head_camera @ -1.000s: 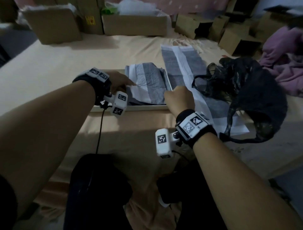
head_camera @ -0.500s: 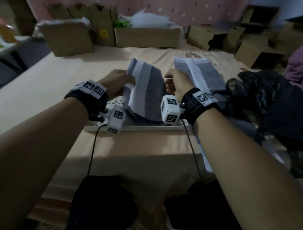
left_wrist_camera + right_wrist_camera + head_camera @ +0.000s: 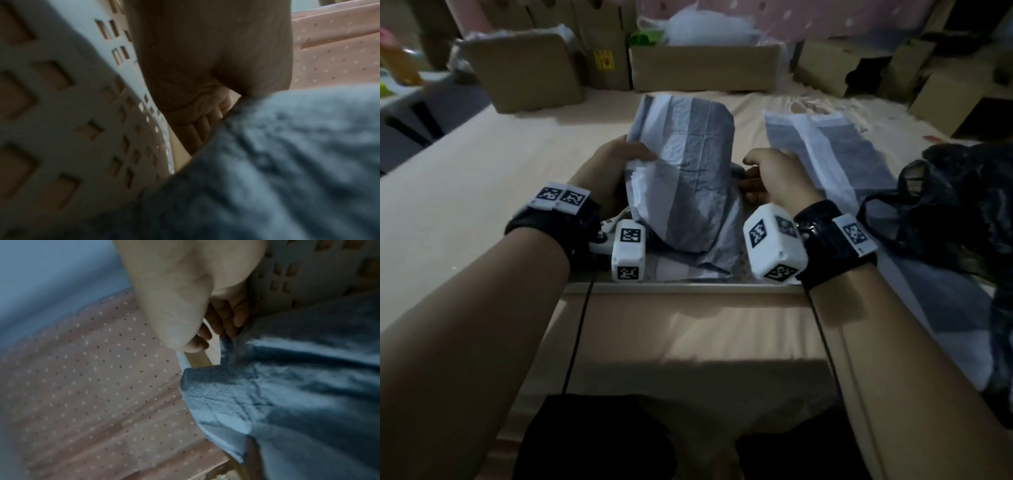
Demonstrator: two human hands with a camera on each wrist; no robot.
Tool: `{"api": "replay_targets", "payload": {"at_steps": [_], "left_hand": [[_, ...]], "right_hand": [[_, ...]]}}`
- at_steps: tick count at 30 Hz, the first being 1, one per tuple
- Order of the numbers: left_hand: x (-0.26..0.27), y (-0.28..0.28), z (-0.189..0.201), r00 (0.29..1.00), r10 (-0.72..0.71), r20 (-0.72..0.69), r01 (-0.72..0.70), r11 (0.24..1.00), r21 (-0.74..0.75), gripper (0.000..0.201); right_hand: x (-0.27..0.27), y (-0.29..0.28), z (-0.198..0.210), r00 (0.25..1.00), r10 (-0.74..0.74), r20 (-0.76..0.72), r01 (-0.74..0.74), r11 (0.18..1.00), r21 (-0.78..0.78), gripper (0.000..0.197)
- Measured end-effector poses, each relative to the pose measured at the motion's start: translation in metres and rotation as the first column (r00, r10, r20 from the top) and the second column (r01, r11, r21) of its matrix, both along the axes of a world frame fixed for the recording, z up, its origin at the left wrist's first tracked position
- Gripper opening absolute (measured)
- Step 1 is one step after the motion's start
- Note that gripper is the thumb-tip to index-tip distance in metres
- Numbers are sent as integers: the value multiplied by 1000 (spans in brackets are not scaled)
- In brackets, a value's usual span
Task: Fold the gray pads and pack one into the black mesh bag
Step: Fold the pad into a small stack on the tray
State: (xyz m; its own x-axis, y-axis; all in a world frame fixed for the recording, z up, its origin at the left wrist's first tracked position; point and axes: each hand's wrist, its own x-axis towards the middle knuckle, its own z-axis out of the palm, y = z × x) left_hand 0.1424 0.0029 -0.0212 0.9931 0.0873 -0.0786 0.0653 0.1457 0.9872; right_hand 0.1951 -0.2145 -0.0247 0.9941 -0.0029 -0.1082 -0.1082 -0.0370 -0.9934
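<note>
I hold a crumpled gray pad with white edges up over a white perforated tray. My left hand grips its left edge, thumb on the front. My right hand pinches its right edge. In the left wrist view, curled fingers meet the gray pad beside the tray. In the right wrist view, the fingertips close on the gray pad. A second gray pad lies flat to the right. The black mesh bag lies crumpled at the far right, partly on that pad.
Cardboard boxes line the far edge of the peach-covered surface, with more boxes stacked at the back right. Cables run from both wrist cameras down to my lap.
The folded pad, lying in the tray a second ago, now hangs upright, lifted between both hands. My right hand moved up and forward to its right edge.
</note>
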Motion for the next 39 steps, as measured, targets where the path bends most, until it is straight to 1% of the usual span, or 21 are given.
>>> {"api": "replay_targets", "payload": {"at_steps": [2, 3, 5, 7, 8, 10, 13, 15, 16, 17, 19, 22, 23, 26, 29, 31, 33, 34, 37, 38, 39], "left_hand": [[0, -1, 1, 1000, 4, 27, -3, 1000, -6, 24], [1, -1, 1, 1000, 4, 29, -4, 1000, -5, 22], [1, -2, 2, 1000, -5, 31, 5, 1000, -5, 14], [3, -2, 0, 1000, -2, 16, 2, 1000, -10, 15], [3, -2, 0, 1000, 1, 2, -1, 1000, -6, 15], [4, 0, -2, 998, -2, -59, 3, 1000, 9, 16], [2, 3, -5, 982, 6, -189, 2, 999, 43, 26], [1, 4, -6, 978, 22, -209, -9, 998, 60, 26], [1, 4, -5, 976, 28, -216, -12, 997, 75, 27], [2, 5, -5, 974, 44, -221, -22, 994, 103, 27], [3, 5, -3, 970, 75, -233, -33, 983, 179, 22], [4, 8, 10, 979, 113, -170, -47, 934, 354, 12], [4, 9, 18, 985, 83, -150, -15, 914, 406, 10], [2, 13, 45, 985, -29, -171, 106, 882, 460, 33], [-3, 14, 66, 978, -122, -170, 192, 847, 496, 34], [-5, 17, 71, 970, -163, -180, 234, 825, 514, 37], [-8, 21, 71, 958, -206, -197, 281, 805, 523, 39], [-9, 21, 69, 954, -228, -193, 297, 799, 523, 40], [-14, 19, 64, 950, -281, -137, 312, 825, 471, 40], [-13, 19, 62, 947, -298, -117, 318, 841, 437, 40], [-14, 18, 60, 945, -311, -105, 326, 856, 402, 38]], "right_hand": [[3, -4, 0, 999, 25, -22, -25, 1000, -18, 10], [3, -5, 0, 999, 38, -27, -39, 999, -32, 10], [-1, -3, 0, 996, 91, -9, -92, 992, -86, 8], [-6, 0, 1, 987, 159, 24, -154, 978, -139, 7], [-8, 1, 2, 982, 184, 34, -178, 974, -140, 9], [-9, 2, 6, 978, 209, 5, -208, 974, -90, 22], [-2, 3, 8, 975, 216, -57, -217, 976, 0, 39], [0, 3, 5, 974, 221, -48, -223, 973, -50, 43], [-1, 3, 4, 974, 224, -34, -226, 969, -98, 41], [-2, 3, 3, 974, 225, -20, -225, 964, -143, 36], [-4, 4, 1, 977, 215, 2, -211, 962, -174, 29], [-7, 4, 2, 987, 157, 11, -155, 979, -129, 27], [-9, 5, 4, 990, 143, 21, -140, 984, -110, 26], [-13, 4, 8, 991, 123, 59, -122, 992, -18, 24], [-16, 3, 11, 988, 93, 120, -98, 995, 29, 37], [-17, 1, 11, 981, 132, 140, -136, 990, 20, 37], [-19, 3, 11, 969, 218, 113, -226, 973, 57, 32], [-21, 4, 12, 962, 250, 107, -259, 962, 83, 34], [-20, 10, 11, 950, 267, 164, -291, 944, 153, 50], [-21, 11, 12, 948, 266, 175, -297, 937, 183, 48], [-22, 11, 12, 945, 277, 175, -311, 927, 211, 39]]}}
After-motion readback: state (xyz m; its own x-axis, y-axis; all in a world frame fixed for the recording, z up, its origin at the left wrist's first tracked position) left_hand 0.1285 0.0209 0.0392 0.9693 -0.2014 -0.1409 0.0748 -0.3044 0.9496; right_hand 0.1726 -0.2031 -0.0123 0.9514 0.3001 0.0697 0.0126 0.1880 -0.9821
